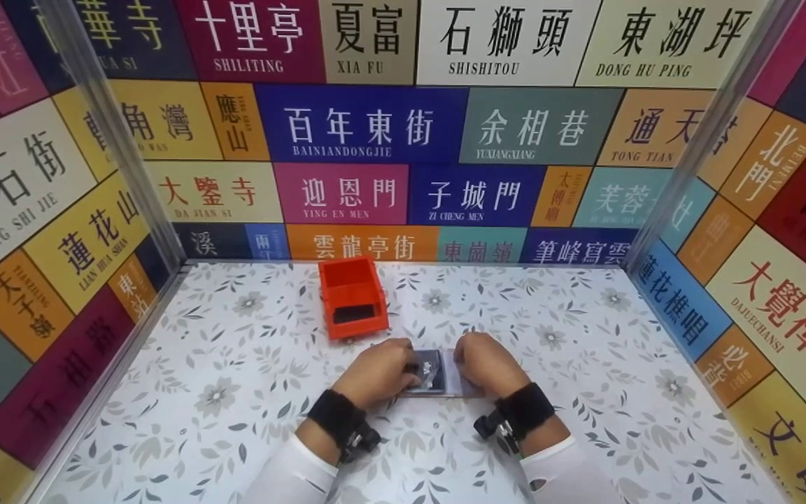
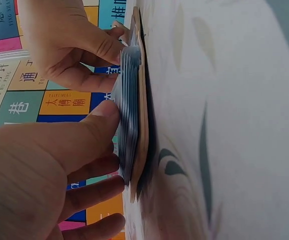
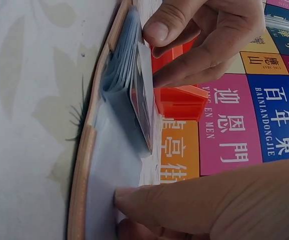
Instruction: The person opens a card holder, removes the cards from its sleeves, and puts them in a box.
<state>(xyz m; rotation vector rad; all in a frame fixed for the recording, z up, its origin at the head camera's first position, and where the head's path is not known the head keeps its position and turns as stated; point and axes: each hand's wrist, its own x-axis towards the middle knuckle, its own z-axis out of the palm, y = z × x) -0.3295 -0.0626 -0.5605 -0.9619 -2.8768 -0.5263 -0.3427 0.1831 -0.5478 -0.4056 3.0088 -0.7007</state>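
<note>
An opened card holder (image 1: 453, 371) with a brown cover (image 2: 143, 130) and a stack of clear plastic sleeves (image 3: 118, 75) lies on the table in front of me. On its left half shows a dark card (image 1: 428, 367) with a pale print; whether it sits inside the top sleeve I cannot tell. My left hand (image 1: 378, 371) holds the sleeve stack at its left side, thumb on the edge and fingertips against the card. At the right end, my right hand (image 1: 488, 364) grips the holder, thumb on the bare clear sleeve (image 3: 117, 150). Its other fingers are partly hidden.
A red plastic bin (image 1: 354, 297) stands behind the holder, slightly left, its front slot facing me. The table (image 1: 221, 448) has a floral leaf pattern. Panels with colourful sign lettering (image 1: 368, 126) enclose the back and both sides.
</note>
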